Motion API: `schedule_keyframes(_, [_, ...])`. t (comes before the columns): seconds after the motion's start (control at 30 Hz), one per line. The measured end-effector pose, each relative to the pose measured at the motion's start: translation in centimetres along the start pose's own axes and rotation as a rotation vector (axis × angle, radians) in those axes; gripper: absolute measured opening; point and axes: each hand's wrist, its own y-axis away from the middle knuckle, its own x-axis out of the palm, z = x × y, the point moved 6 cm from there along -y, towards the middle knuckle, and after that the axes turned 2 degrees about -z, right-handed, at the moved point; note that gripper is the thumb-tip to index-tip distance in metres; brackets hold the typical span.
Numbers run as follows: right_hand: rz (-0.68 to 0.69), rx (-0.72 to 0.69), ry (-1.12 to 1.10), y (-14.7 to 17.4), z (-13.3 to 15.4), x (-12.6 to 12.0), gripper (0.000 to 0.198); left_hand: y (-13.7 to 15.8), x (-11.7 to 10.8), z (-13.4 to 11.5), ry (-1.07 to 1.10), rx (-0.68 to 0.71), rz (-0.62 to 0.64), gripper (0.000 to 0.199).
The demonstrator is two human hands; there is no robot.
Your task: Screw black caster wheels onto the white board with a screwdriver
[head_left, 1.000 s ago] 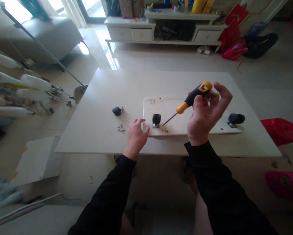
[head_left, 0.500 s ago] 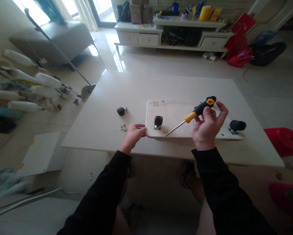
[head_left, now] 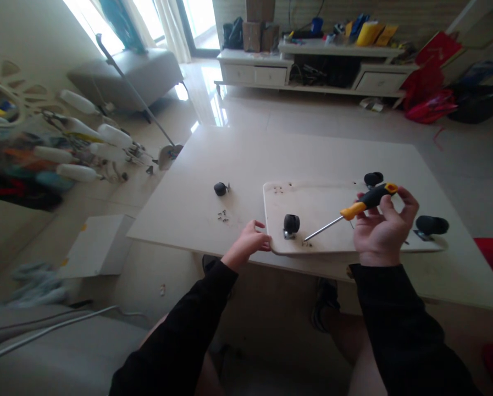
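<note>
A pale, round-cornered board (head_left: pixel 320 212) lies on the white table, with black swivel casters standing on it. My left hand (head_left: pixel 248 242) is at its near left corner, its fingertips bent against the edge and one finger lifted clear. In my right hand (head_left: pixel 380 231) is a black and yellow screwdriver (head_left: pixel 372 201). Its tip points down-left at small screws (head_left: pixel 306 243) on the board, beside the near left caster (head_left: pixel 291 224); whether it touches them, I cannot tell. Another caster (head_left: pixel 431 225) is at the near right, and one (head_left: pixel 373 179) sits behind the screwdriver.
On the table (head_left: pixel 180 198), left of the board, lie a loose caster (head_left: pixel 220 189) and several screws (head_left: pixel 222 216). A white box (head_left: pixel 98 247) stands on the floor at left. Beyond the table is a low cabinet (head_left: pixel 254 74) with cartons and tools on it.
The view has swung left, shifting everything rightward. The board sits a little nearer the table's front edge and farther from the loose screws. A finger of my left hand has lifted. My right hand keeps the screwdriver.
</note>
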Motion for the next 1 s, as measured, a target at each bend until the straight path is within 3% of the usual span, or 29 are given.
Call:
schedule_keyframes(0.1, [-0.025,0.077,-0.042,-0.3,-0.4,-0.2,0.031,0.2,0.2,0.3,-0.041,-0.029,0.074,0.035])
schedule_keyframes(0.17, [-0.053,0.124,-0.07,-0.5,-0.6,-0.4,0.027,-0.4,-1.1,-0.1,-0.164,0.017,0.043,0.015])
schedule_keyframes(0.2, [-0.066,0.141,-0.087,-0.6,-0.7,-0.6,0.025,-0.9,-2.3,-0.5,-0.251,0.063,-0.017,0.007])
schedule_keyframes(0.37, [-0.143,0.216,-0.155,-1.1,-0.7,-1.2,0.017,-3.0,-10.1,-2.7,-0.733,0.333,-0.501,0.005])
schedule_keyframes(0.43, [-0.195,0.275,-0.162,-1.2,-0.8,-1.5,0.016,-3.6,-12.0,-2.5,-0.881,0.357,-0.575,0.013])
schedule_keyframes(0.53, [-0.23,0.34,-0.177,-1.3,-0.9,-1.6,0.015,-4.3,-13.4,-1.8,-0.999,0.356,-0.592,0.016])
schedule_keyframes(0.7, [-0.244,0.397,-0.197,-1.2,-0.6,-1.5,0.014,-4.9,-12.7,-1.4,-1.024,0.376,-0.562,0.016])
schedule_keyframes(0.87, [-0.246,0.414,-0.206,-1.1,-0.4,-1.3,0.015,-5.0,-9.3,-1.2,-0.96,0.514,-0.377,0.015])
schedule_keyframes(1.0, [-0.241,0.401,-0.185,-1.3,-0.6,-1.5,0.015,-4.8,-7.0,-0.8,-0.915,0.525,-0.309,0.014])
